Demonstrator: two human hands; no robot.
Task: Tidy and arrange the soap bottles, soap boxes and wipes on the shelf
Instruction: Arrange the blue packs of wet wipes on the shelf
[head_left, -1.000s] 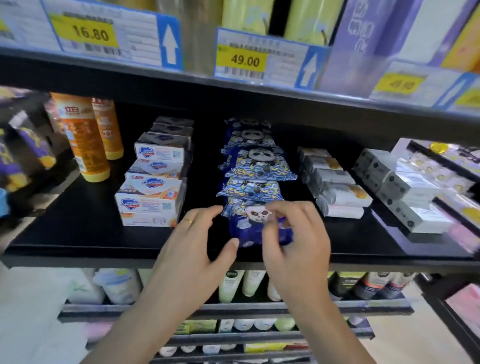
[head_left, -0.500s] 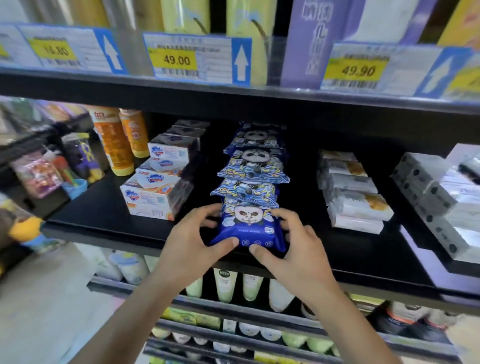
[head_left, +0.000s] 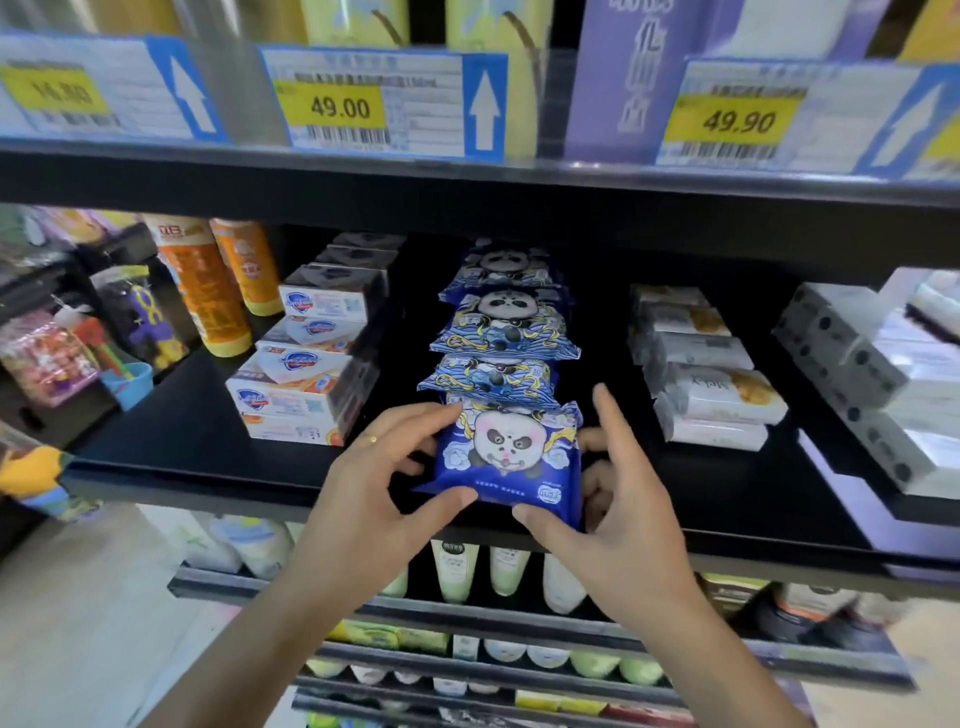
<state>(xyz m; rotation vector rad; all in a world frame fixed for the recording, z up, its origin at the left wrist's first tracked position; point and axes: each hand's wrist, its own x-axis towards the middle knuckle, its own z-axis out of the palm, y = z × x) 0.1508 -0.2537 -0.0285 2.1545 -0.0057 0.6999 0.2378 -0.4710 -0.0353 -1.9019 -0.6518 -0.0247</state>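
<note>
At lower centre of the frame, the front panda wipes pack (head_left: 506, 453) is gripped by the left hand (head_left: 374, 499) and right hand (head_left: 621, 512) at its side edges. Its long axis is tilted slightly against the row of packs (head_left: 501, 332) directly behind, toward upper centre.

Shop: price tags (head_left: 332, 106) on stocked shelves (head_left: 467, 182)

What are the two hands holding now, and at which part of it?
Both hold the front panda wipes pack. The left hand grips its left edge and bottom left corner; the right hand grips its right edge and bottom right corner.
</note>
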